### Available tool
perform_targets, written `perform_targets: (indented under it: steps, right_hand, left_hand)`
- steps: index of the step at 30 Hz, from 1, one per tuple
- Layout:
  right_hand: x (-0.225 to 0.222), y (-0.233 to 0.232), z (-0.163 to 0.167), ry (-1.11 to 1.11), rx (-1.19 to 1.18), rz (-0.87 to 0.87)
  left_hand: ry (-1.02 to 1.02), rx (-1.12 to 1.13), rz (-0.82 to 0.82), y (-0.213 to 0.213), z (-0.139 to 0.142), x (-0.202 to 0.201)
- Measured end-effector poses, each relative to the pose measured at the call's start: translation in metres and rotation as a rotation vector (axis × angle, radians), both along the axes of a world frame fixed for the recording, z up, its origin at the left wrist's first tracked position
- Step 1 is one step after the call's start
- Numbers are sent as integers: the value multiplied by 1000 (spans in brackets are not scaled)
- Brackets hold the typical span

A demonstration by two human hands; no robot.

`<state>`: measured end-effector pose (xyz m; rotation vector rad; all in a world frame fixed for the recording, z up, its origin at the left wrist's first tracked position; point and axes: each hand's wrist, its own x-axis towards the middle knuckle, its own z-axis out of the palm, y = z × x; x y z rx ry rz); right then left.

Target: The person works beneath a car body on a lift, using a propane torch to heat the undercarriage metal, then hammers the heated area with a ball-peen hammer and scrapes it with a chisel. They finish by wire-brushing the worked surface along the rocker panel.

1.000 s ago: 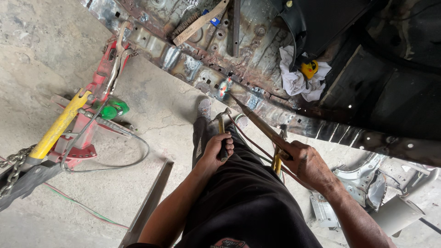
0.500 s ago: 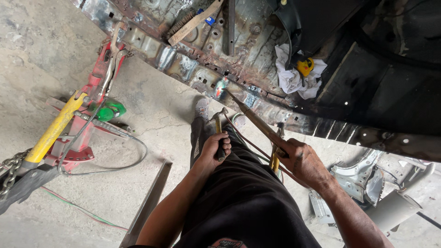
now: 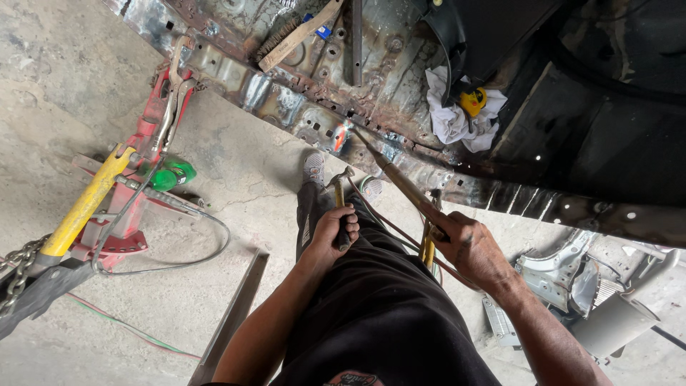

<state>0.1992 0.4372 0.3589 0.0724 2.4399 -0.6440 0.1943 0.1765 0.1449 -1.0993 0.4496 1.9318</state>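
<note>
My left hand (image 3: 333, 230) grips the handle of a small hammer (image 3: 341, 179), its head up, held in front of my black trousers. My right hand (image 3: 468, 246) holds a long thin torch (image 3: 400, 182) with a brass body and red hoses trailing down. Its tip reaches a glowing orange spot (image 3: 341, 137) on the rusty car sill (image 3: 286, 100). My shoes (image 3: 314, 168) stand on the concrete right at the sill's edge.
A red pulling frame (image 3: 136, 214) with a yellow handle (image 3: 84, 207), a chain and a green can (image 3: 171, 174) stands at left. A white rag with a yellow tool (image 3: 457, 118) and a wire brush (image 3: 296, 36) lie on the car floor. A steel bar (image 3: 232, 322) and grey panels (image 3: 564, 279) lie on the ground.
Both hands keep their grips. The torch tip stays at the glowing spot on the sill, and the hammer has hardly moved.
</note>
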Motion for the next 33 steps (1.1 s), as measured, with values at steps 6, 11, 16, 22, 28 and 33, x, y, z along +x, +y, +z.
perform_targets:
  steps: [6,11,16,22,28,33]
  right_hand:
    - [-1,0,5,-17,-17,28]
    - [5,-3,7,-148,8,54]
    - [5,1,4,5,-30,80]
    - [-7,13,1,12,-5,-7]
    - [-15,14,-6,40,-51,-37]
    - [-20,16,-13,41,-67,-11]
  left_hand:
    - [-7,19,0,0,0,-1]
    - [-22,4,-9,1,-1,-1]
    - [-15,13,-12,2,-1,-1]
    - [-4,26,-15,3,-3,-3]
    - [1,5,-13,4,1,-5]
    - [-14,6,-2,3,2,-5]
